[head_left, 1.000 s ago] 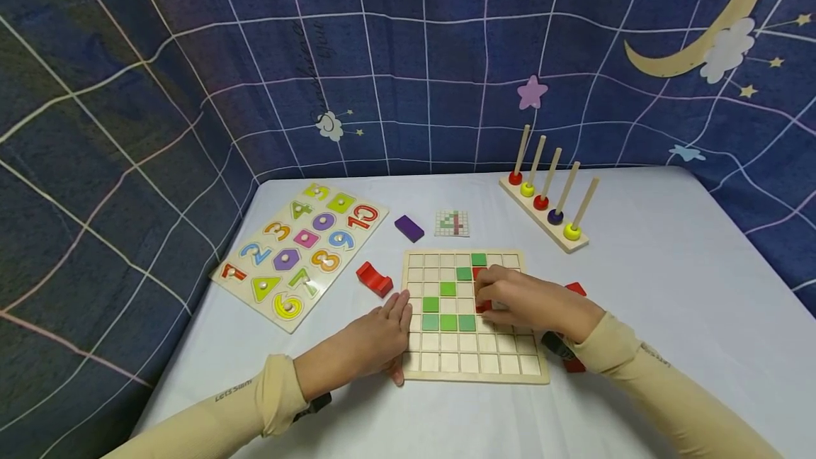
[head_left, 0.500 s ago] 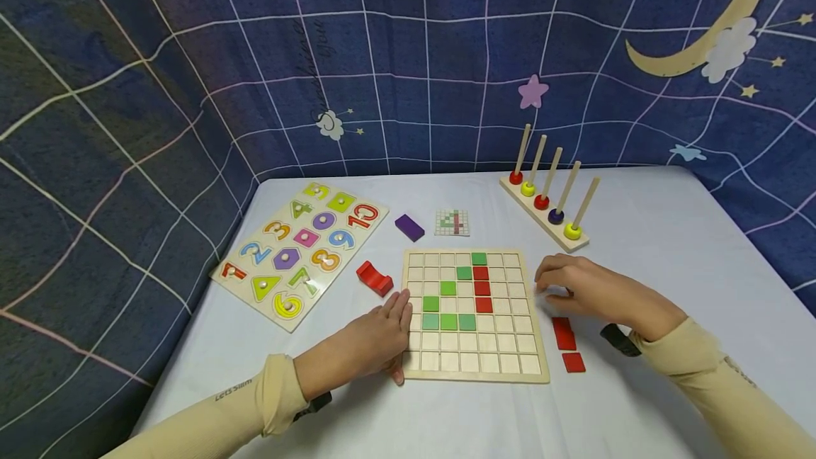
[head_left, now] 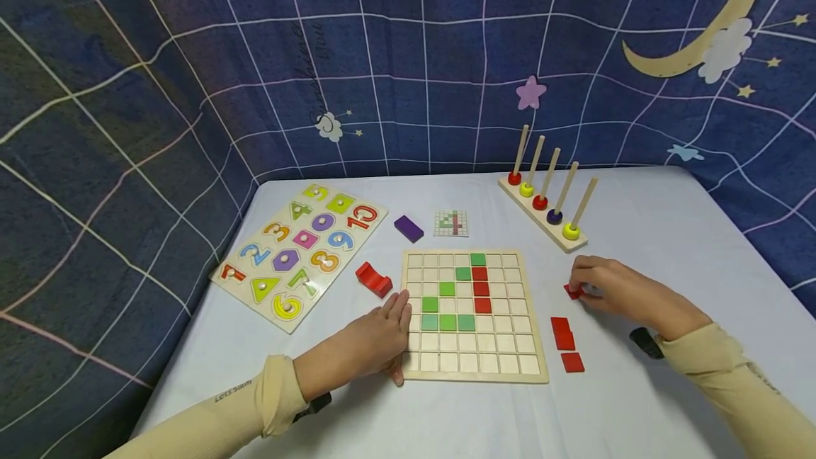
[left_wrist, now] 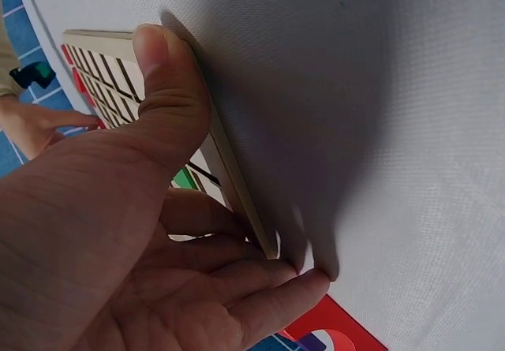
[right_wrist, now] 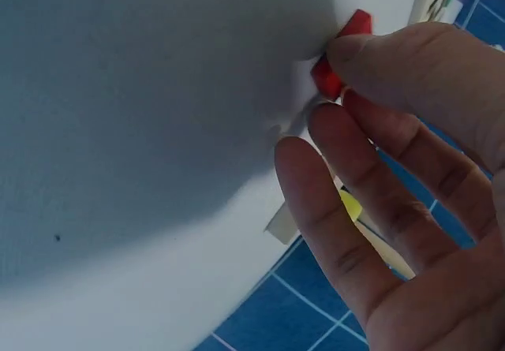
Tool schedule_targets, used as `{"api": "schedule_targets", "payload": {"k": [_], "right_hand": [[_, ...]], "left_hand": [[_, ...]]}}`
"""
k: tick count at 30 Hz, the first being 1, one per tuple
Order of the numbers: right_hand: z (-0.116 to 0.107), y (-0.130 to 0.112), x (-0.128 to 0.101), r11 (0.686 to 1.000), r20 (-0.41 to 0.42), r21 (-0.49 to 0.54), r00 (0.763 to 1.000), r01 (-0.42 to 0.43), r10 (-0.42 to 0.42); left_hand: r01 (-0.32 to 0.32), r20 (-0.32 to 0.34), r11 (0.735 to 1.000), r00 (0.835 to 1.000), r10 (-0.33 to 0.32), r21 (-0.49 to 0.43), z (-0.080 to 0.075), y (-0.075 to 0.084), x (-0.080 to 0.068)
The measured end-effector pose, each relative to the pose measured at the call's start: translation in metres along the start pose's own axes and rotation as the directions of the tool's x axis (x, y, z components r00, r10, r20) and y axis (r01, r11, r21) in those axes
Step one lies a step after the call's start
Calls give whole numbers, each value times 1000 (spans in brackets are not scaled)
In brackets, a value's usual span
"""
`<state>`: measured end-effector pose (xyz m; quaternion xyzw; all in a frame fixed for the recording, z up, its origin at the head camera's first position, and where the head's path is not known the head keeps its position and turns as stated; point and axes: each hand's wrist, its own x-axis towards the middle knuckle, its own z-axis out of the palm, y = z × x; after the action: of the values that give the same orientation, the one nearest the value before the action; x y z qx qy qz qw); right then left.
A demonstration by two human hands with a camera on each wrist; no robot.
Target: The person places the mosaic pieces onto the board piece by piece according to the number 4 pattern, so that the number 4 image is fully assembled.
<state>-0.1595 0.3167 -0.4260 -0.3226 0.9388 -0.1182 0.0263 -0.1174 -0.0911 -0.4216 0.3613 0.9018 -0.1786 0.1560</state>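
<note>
In the head view a wooden grid board (head_left: 474, 378) holds several green tiles (head_left: 448, 289) in a stepped shape and a column of red tiles (head_left: 481, 289). My left hand (head_left: 376, 337) rests along its left edge, fingers fairly straight. The left wrist view has the thumb (left_wrist: 170, 83) and fingertips touching the board's edge (left_wrist: 245, 189). Right of the board, my right hand (head_left: 618, 295) pinches a small red tile (right_wrist: 361, 23) between thumb and index finger, low over the table; its other fingers extend loosely. Loose red tiles (head_left: 562, 335) lie nearer the front.
A number-and-shape puzzle board (head_left: 299, 328) lies at the left. Beside it are a red curved block (head_left: 374, 280) and a purple block (head_left: 409, 229). A small pattern card (head_left: 441, 231) sits behind the grid; a peg stand with rings (head_left: 538, 216) is at back right.
My right hand has moved off the grid to the right and taken hold of a red tile there. The red column on the board is uncovered. My left hand has stayed put.
</note>
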Motion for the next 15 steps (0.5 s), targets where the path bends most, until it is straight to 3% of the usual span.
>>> {"api": "schedule_targets", "payload": {"k": [6, 15], "right_hand": [[4, 2, 0, 999, -34, -32, 999, 19, -20], [4, 2, 1, 999, -52, 6, 998, 45, -45]], "left_hand": [[-1, -7, 1000, 1000, 1, -13, 1, 0, 0], [-1, -9, 1000, 1000, 1, 0, 1, 0, -1]]}}
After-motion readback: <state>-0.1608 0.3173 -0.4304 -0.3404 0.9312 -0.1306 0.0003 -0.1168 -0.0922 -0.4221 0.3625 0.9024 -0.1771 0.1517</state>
